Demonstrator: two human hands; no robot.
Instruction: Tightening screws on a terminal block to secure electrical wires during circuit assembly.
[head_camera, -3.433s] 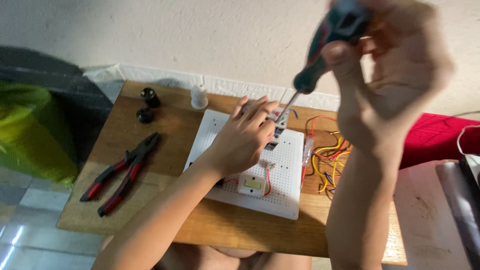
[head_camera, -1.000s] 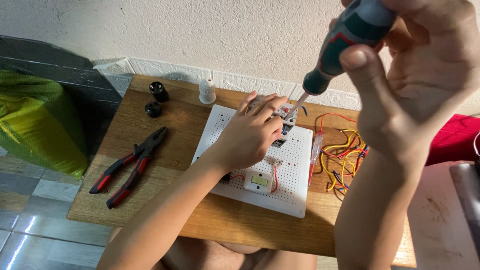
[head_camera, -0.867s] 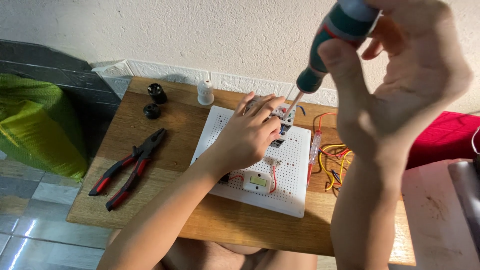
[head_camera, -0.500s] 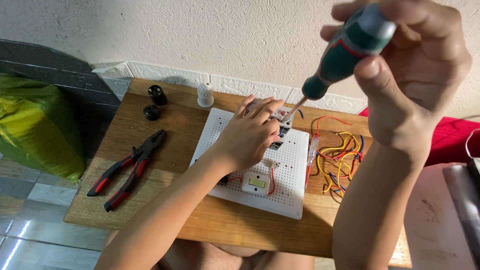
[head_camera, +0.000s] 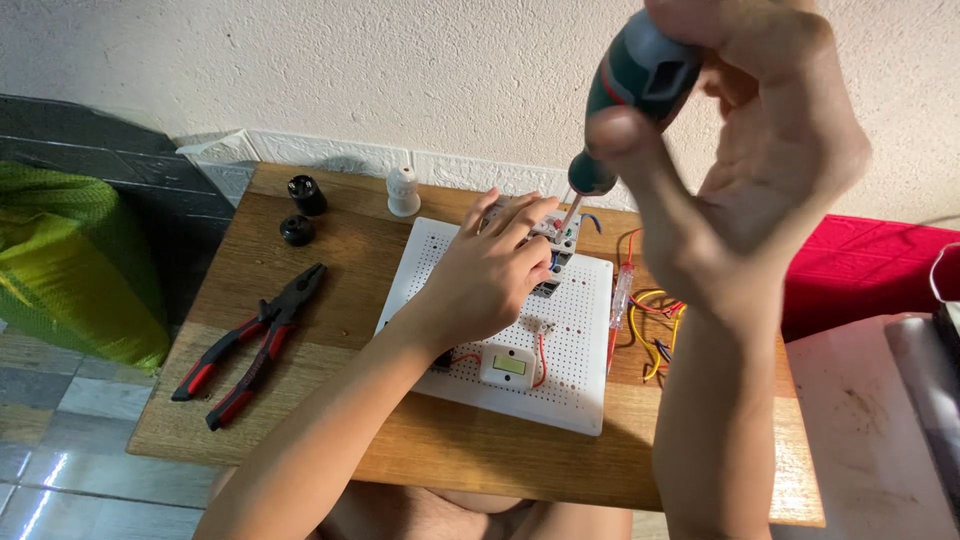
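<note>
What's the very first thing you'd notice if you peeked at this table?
The right hand looms close to the camera, gripping a green-handled screwdriver whose tip points down at a small grey part at the far edge of a white pegboard. The left hand presses on that board mid-table. Red-and-black pliers lie on the wooden table to the left.

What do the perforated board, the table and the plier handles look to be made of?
Perforated board: likely white plastic, matte, with a regular grid of small holes. Table: wood, brown with visible grain and a slight sheen. Pliers: dark metal jaws, and handles in what looks like red and black rubber or plastic sleeves.
</note>
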